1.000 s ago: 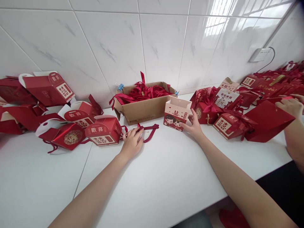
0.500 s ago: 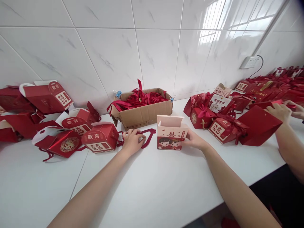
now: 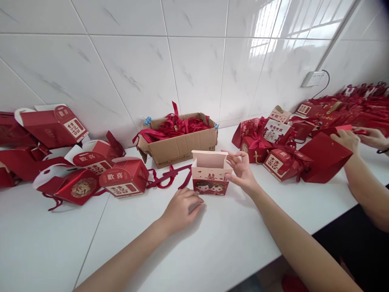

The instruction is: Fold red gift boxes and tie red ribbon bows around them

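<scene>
A pink-and-red gift box point(image 3: 210, 178) with two cartoon figures on its front stands upright on the white table, its top unfolded and its inside visible. My right hand point(image 3: 241, 170) grips its right side, thumb at the front and fingers by the back edge. In front of the box's lower left corner is my left hand point(image 3: 184, 209), its fingers loosely bent, thumb apart, holding nothing. A dark red ribbon point(image 3: 170, 175) lies behind my left hand and runs towards the box's left side. Left of it sits a red gift box point(image 3: 124, 177).
A cardboard carton point(image 3: 182, 149) full of red ribbons stands against the tiled wall. More red boxes point(image 3: 80, 188) are piled at the left. Ribbon-tied boxes point(image 3: 281, 162) stand at the right, near another person's hands point(image 3: 348, 142). A socket strip point(image 3: 313, 78) is on the wall.
My left hand has left the ribbon and come nearer and to the right. The pink-and-red box has shifted left, and my right hand has moved higher on its side.
</scene>
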### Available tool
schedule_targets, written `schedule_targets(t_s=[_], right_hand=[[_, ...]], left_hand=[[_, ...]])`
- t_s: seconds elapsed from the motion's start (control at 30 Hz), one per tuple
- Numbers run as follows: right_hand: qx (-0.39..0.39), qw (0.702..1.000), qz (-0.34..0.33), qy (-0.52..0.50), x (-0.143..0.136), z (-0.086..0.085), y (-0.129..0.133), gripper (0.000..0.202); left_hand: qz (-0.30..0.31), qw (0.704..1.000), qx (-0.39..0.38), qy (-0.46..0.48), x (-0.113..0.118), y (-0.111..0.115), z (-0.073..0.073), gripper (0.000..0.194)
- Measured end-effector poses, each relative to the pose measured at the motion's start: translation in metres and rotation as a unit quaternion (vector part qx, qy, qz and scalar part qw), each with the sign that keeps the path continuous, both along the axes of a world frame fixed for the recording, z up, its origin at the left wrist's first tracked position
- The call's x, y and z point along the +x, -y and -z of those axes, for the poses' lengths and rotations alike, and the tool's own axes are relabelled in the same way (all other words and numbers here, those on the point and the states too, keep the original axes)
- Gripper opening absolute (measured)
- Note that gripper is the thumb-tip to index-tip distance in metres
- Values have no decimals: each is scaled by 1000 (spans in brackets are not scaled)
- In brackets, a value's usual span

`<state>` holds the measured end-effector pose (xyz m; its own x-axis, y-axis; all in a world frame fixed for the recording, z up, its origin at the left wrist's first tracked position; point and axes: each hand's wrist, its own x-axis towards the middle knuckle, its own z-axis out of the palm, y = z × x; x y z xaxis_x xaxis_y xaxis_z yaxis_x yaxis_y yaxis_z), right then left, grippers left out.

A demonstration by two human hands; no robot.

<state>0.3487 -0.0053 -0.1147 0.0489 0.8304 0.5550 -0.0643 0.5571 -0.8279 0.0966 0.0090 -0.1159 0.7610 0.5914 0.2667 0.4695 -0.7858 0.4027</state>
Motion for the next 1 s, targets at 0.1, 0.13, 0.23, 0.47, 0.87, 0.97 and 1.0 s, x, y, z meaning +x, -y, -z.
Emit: schedule_targets(t_s=[0.1, 0.13, 0.23, 0.47, 0.87, 0.97, 1.0], right_hand=[[-12, 999, 10, 33, -1, -3, 2, 31], [-22, 998, 12, 50, -1, -4, 2, 26], [-24, 997, 19, 75, 1, -6, 4, 25], [-36, 997, 63, 5, 12, -3, 0, 34], [-33, 997, -70, 29, -25, -15, 28, 34], [-24, 997, -57, 50, -29, -17, 34, 29], [-24, 997, -49, 49, -29, -17, 34, 28]], left_hand=[[-38, 998, 40, 24, 5, -11, 13, 22], [-51, 997, 46, 30, 5, -15, 16, 22], [-88, 993, 62, 39, -2, -23, 21, 22], [-163, 985, 58, 26, -14, -35, 22, 21], [-193, 979, 32, 57, -21, -53, 26, 17], [-193, 976, 26, 99, -21, -51, 24, 17], [-198, 972, 26, 122, -22, -51, 23, 17]])
